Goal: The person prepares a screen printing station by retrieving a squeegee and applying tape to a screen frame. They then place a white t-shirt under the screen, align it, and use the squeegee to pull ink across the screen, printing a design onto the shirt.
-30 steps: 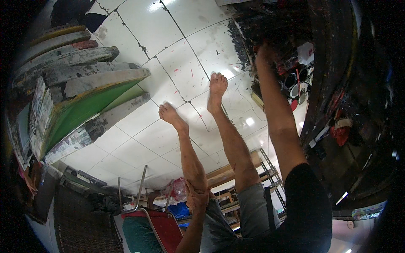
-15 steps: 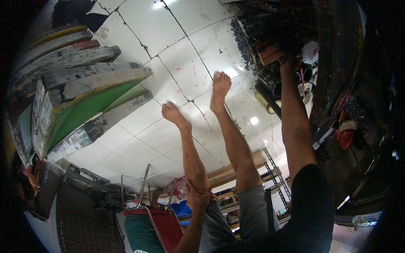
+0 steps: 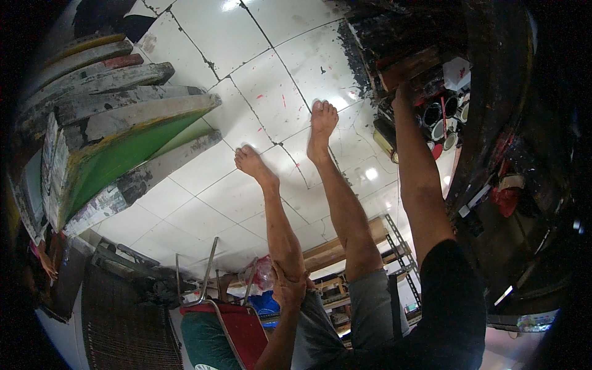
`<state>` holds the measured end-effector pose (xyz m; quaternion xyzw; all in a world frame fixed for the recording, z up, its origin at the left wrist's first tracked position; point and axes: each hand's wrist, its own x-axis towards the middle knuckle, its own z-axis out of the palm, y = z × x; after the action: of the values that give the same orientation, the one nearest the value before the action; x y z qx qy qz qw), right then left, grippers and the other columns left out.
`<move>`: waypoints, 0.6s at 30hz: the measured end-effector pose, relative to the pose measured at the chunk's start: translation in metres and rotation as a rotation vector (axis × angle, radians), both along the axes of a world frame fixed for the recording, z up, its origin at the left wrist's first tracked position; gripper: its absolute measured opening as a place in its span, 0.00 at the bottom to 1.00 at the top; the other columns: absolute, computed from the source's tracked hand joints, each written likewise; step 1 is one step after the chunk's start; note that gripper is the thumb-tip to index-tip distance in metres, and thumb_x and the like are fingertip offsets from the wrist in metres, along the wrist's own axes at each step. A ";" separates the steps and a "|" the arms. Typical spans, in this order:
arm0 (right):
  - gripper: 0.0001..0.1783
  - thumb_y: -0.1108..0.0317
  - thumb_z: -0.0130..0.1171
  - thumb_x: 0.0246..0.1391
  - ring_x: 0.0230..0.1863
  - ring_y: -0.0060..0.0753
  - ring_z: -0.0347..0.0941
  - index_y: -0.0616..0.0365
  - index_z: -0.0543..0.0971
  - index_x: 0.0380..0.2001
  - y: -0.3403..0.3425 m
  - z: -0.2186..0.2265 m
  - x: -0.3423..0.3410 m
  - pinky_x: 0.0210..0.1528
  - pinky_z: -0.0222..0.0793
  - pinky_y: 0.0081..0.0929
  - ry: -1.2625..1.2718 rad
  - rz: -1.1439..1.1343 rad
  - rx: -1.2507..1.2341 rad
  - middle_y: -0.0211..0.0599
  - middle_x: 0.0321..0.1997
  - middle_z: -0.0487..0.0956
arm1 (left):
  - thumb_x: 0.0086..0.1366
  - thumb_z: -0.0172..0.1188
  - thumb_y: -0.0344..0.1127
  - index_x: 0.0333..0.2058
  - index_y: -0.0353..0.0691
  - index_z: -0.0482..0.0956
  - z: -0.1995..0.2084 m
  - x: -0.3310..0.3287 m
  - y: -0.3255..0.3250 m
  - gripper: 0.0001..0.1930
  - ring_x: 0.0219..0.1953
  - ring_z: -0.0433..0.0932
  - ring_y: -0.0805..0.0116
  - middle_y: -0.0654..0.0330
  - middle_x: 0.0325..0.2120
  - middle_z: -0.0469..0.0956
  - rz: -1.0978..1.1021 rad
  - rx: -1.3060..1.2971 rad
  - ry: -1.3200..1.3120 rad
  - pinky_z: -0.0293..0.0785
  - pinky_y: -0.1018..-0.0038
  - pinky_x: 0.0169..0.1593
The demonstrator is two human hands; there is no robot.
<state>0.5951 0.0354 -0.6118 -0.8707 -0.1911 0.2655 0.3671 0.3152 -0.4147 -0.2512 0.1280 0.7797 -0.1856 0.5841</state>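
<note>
My left hand (image 3: 288, 290) is wrapped round my left leg (image 3: 285, 246) just below the knee. My right arm (image 3: 422, 166) stretches far forward, its hand (image 3: 403, 94) in shadow at the near edge of a brown, wooden-looking block (image 3: 408, 69). The right fingers are too dark to make out, so whether they grip the block cannot be told. Beside that hand stand several open cans (image 3: 439, 129), some with dark insides. A thin red stick (image 3: 443, 108) leans among them, and a white piece with a red mark (image 3: 456, 74) lies behind.
Several stained frames, one with a green mesh (image 3: 132, 154), lean in a stack at the left. A red-seated metal chair (image 3: 243, 327) stands at lower left. Dark shelving (image 3: 493, 123) lines the right side. My bare feet (image 3: 324, 120) rest on white tiles (image 3: 246, 105).
My right arm has shifted left, and more of the cans shows beside it. More of the brown block shows, reaching further right. My left hand has stayed on the leg.
</note>
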 end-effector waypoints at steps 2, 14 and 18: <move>0.24 0.62 0.59 0.60 0.57 0.42 0.67 0.54 0.69 0.58 -0.010 0.008 -0.005 0.58 0.65 0.39 0.013 -0.063 0.020 0.44 0.50 0.74 | 0.45 0.72 0.60 0.70 0.36 0.46 0.002 -0.003 0.009 0.62 0.64 0.64 0.40 0.38 0.66 0.56 -0.008 -0.026 -0.010 0.66 0.57 0.63; 0.07 0.67 0.58 0.58 0.33 0.34 0.73 0.54 0.75 0.39 0.009 0.000 0.065 0.34 0.71 0.35 0.590 0.014 -0.042 0.36 0.32 0.74 | 0.44 0.73 0.60 0.70 0.37 0.48 0.000 -0.003 0.006 0.61 0.64 0.64 0.40 0.40 0.66 0.56 0.011 -0.023 -0.016 0.66 0.57 0.62; 0.08 0.66 0.58 0.59 0.34 0.33 0.73 0.54 0.75 0.41 0.024 -0.002 0.045 0.35 0.70 0.36 0.535 0.060 -0.028 0.37 0.34 0.74 | 0.45 0.72 0.61 0.69 0.39 0.52 0.001 -0.003 0.008 0.59 0.61 0.68 0.43 0.43 0.64 0.61 -0.004 0.035 0.010 0.70 0.53 0.58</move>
<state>0.6397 0.0593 -0.6142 -0.7687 -0.1091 0.4994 0.3844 0.3125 -0.4069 -0.2504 0.1388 0.7854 -0.1739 0.5776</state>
